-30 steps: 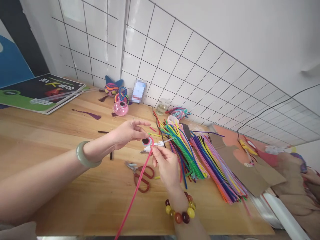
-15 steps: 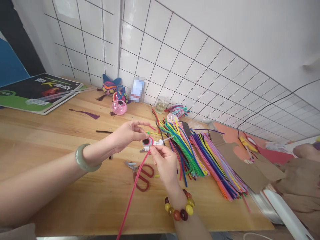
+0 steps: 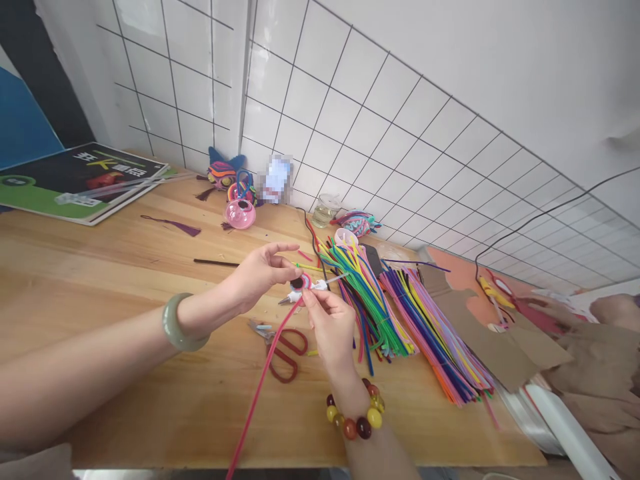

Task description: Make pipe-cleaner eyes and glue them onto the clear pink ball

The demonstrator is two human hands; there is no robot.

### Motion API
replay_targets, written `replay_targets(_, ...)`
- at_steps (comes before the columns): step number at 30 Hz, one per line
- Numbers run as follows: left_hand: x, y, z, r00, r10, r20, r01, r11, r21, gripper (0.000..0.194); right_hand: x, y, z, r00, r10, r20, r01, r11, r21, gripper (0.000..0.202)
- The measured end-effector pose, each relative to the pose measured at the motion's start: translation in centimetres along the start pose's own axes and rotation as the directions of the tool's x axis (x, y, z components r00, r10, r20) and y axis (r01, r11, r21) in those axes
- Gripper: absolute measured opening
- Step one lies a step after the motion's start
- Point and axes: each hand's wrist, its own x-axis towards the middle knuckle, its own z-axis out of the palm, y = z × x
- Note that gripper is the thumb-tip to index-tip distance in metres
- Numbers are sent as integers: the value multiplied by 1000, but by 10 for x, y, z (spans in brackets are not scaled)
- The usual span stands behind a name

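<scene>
My left hand (image 3: 260,270) pinches a small round piece (image 3: 297,283) with a dark centre, wrapped in pink. My right hand (image 3: 327,323) grips the long pink pipe cleaner (image 3: 260,390) just below that piece; the stem runs down past the table's front edge. A small white tool (image 3: 320,285) with a metal tip lies on the wooden table (image 3: 125,293) just behind the two hands. Red-handled scissors (image 3: 283,347) lie on the table under my hands.
Bundles of coloured pipe cleaners (image 3: 400,307) spread out to the right, beside brown cardboard sheets (image 3: 505,347). At the back stand a pink round container (image 3: 241,215), a small glass jar (image 3: 325,211) and colourful woven figures (image 3: 223,175). A booklet (image 3: 75,180) lies far left.
The pink stem has been wound closer around the round piece, and my right hand has shifted slightly. The camera view has moved a little.
</scene>
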Motion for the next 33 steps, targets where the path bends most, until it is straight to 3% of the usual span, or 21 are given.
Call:
replay_targets(13,-3,-11,9,997,13,-79,-25,987,-156,50,6,10,-2,999,26,-23,-22,989,143,21)
replay_targets(19,-5,-11,13,996,-82,-39,67,951,-302,46,10,13,-5,1000,16,-9,-13,972,236,17)
replay_targets(33,-2,-18,13,995,-93,-25,80,940,-331,42,15,19,-10,997,-67,-29,70,986,148,21)
